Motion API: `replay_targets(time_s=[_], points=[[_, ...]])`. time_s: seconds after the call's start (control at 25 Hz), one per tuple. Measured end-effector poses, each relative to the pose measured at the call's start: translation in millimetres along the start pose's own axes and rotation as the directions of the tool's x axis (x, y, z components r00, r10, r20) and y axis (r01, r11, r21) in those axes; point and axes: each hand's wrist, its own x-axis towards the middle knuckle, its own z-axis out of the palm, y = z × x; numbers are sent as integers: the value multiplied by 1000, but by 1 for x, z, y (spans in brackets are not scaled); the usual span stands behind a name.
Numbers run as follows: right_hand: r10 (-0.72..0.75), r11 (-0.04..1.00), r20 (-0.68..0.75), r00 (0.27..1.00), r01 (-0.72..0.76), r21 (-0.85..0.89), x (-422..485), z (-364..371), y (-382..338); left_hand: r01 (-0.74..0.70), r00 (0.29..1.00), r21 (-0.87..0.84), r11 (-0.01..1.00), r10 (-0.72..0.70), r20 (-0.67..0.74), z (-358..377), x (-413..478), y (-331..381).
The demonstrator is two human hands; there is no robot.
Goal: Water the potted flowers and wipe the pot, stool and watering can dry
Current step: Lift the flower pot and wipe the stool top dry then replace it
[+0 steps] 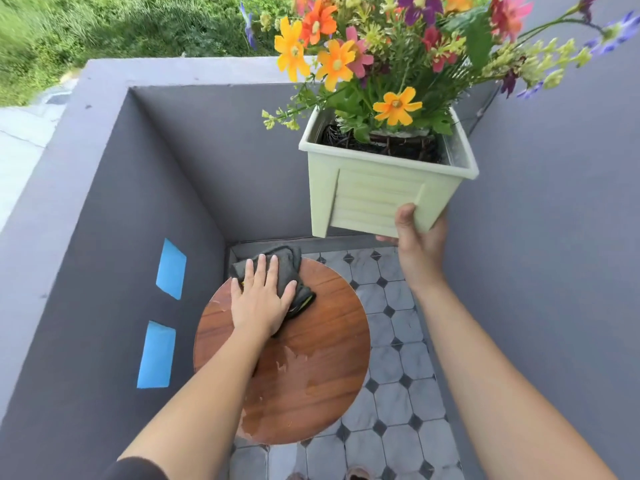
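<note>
Your left hand, fingers spread flat on the cloth, has the stool's wet patch lying toward you, while your right hand grips the pot aloft.

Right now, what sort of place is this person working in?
Most likely a small outdoor balcony or porch corner: a low grey wall encloses a patterned tile floor, and grass lies beyond and below the wall's top.

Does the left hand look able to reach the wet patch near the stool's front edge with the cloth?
Probably yes: the left hand lies flat on the cloth on the stool, nothing lies between, and the right hand holds the pot clear.
</note>
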Motion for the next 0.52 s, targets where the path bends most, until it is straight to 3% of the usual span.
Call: replay_targets(time_s=[0.52], points=[[1, 999, 52, 999, -2, 33, -21, 22, -16, 371, 928, -43, 928, -371, 4, 9, -81, -37]])
